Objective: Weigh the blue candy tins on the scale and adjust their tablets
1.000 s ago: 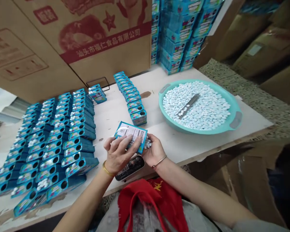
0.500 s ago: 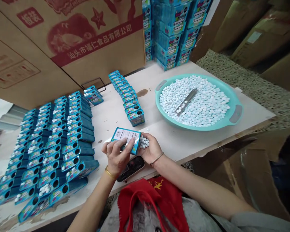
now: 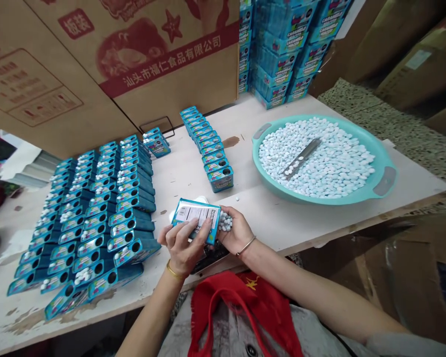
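Note:
My left hand [image 3: 184, 250] grips a flat blue candy box [image 3: 189, 210], tilted on its side with the printed label up and its end towards my right hand. At that end my right hand [image 3: 240, 233] is cupped around a small heap of pale round candies [image 3: 226, 221]. Its fingertips are partly hidden behind the box. Under my hands lies a dark phone-like device [image 3: 211, 255], mostly covered. Beyond them runs a row of blue boxes [image 3: 222, 180] with round holes in their tops.
To the right stands a turquoise basin [image 3: 262, 171] of pale candies with a metal scoop [image 3: 306, 150] on them. Several rows of blue boxes [image 3: 134, 201], many topped with candies, fill the left. Cartons [image 3: 193, 82] and stacked boxes [image 3: 278, 64] stand behind on the white table [image 3: 182, 173].
The whole view has shifted, so the table's things sit further right. The box stays between my hands, its label turned slightly more upward. My right hand still cups the candies.

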The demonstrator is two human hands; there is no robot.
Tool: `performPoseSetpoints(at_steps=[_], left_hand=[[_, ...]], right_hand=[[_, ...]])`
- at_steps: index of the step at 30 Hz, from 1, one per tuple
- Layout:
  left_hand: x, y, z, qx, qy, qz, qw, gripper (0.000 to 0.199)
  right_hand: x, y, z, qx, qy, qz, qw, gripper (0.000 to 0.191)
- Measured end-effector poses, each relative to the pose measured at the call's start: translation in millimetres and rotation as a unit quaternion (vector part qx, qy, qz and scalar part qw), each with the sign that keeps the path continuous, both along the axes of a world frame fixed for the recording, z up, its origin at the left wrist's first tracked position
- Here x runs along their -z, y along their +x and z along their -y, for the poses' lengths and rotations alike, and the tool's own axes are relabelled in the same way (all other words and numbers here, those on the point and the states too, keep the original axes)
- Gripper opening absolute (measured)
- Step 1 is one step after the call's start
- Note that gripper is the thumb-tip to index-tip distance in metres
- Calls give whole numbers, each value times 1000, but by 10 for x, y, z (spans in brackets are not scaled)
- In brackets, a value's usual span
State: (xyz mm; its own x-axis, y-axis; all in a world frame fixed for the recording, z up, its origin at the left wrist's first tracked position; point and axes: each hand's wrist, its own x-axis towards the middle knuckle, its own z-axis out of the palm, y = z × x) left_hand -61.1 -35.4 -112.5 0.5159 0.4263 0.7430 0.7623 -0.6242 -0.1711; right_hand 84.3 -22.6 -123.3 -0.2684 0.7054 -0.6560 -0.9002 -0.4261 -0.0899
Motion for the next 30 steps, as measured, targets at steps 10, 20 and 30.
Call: performPoseSetpoints(at_steps=[10,20,30], left_hand=[[32,-92,-7,-8,-19,17,1000,35],[283,-203,-55,-17,-357,375,856,39],[162,-312,81,-57,-281,288,914,71]], right_hand=[[30,-60,-7,-11,11,7,1000,10],[85,150,53,-13,39,14,999,14],[403,691,206,51,21,79,995,10]])
